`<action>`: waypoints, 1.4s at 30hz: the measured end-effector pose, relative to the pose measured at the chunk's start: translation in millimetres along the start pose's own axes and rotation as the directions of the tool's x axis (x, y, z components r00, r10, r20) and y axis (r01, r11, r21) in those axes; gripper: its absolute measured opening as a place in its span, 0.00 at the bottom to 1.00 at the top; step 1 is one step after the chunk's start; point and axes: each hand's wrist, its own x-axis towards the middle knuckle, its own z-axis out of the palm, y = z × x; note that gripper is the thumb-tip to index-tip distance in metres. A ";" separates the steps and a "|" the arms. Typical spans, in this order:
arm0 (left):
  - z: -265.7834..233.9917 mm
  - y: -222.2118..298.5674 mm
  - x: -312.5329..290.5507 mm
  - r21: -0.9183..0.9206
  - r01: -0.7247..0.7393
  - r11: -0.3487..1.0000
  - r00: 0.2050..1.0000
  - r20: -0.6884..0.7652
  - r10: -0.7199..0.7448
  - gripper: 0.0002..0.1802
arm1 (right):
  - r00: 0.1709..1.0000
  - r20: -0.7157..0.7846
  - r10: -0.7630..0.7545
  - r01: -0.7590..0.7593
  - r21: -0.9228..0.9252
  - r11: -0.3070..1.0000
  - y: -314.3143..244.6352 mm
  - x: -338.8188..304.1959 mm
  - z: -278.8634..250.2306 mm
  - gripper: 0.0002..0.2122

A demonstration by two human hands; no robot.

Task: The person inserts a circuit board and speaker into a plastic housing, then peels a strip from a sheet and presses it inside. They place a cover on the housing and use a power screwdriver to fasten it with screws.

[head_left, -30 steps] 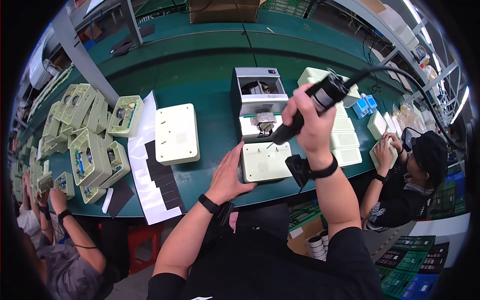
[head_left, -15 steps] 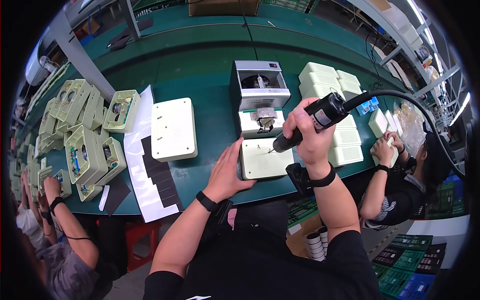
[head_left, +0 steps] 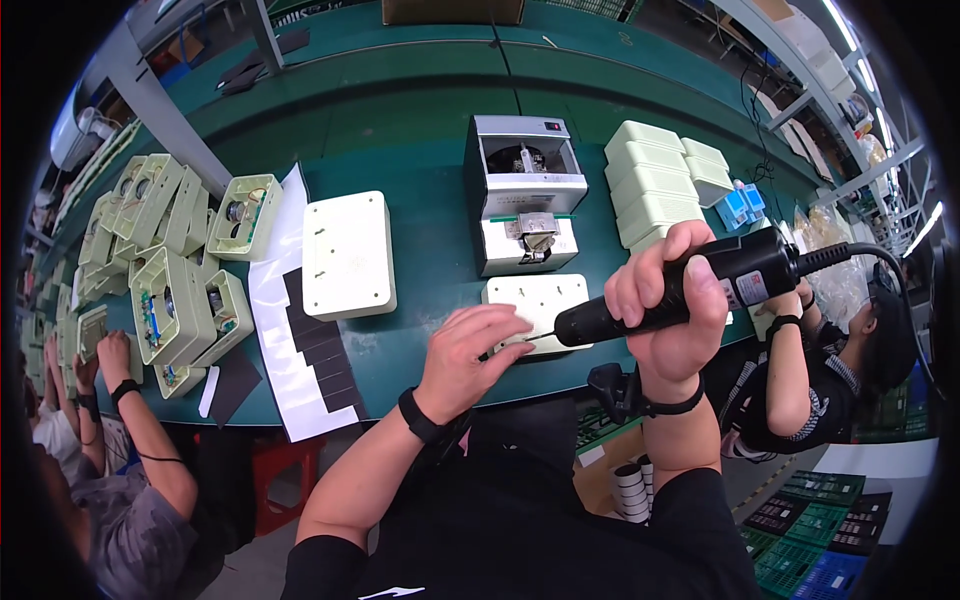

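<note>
My right hand (head_left: 672,310) is wrapped round a black electric screwdriver (head_left: 735,270), tilted nearly level with its thin bit pointing left. My left hand (head_left: 465,350) is closed beside the bit's tip, thumb and fingers drawn together; what they hold, if anything, is too small to make out. Beneath the bit a pale cream plastic case (head_left: 560,292) lies flat on the bench, its front partly hidden by my hands. A screw feeder (head_left: 525,170), grey with a white front, stands just behind that case. Left of it lies a larger-looking cream case (head_left: 348,255) with holes in its face.
Stacked cream cases (head_left: 650,180) stand at the right, beside small blue parts (head_left: 740,205). Open cases with wiring (head_left: 165,310) pile up at the left, near a white sheet (head_left: 285,370) with black pieces. Co-workers sit on both sides. A black cable (head_left: 890,255) trails from the screwdriver.
The screwdriver has swung from steep to nearly level and shifted right, its bit lifting off the case. My left hand has let go of the case's edge and risen to the bit.
</note>
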 end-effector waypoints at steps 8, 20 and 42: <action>-1.5 20.3 -5.9 -0.270 0.320 0.908 0.948 0.097 -0.305 0.09 | 0.997 0.005 -0.073 0.073 0.004 0.997 -13.2 -13.1 0.1 0.14; 0.1 26.2 -14.9 -0.782 0.605 0.146 0.728 0.470 -0.498 0.16 | 0.988 0.026 -0.153 0.150 0.100 0.984 -34.5 -30.2 11.6 0.17; -10.2 -4.4 4.9 0.284 0.048 0.958 0.992 0.099 -0.079 0.58 | 0.990 -0.068 -0.127 0.107 -0.242 0.964 18.3 6.5 2.4 0.09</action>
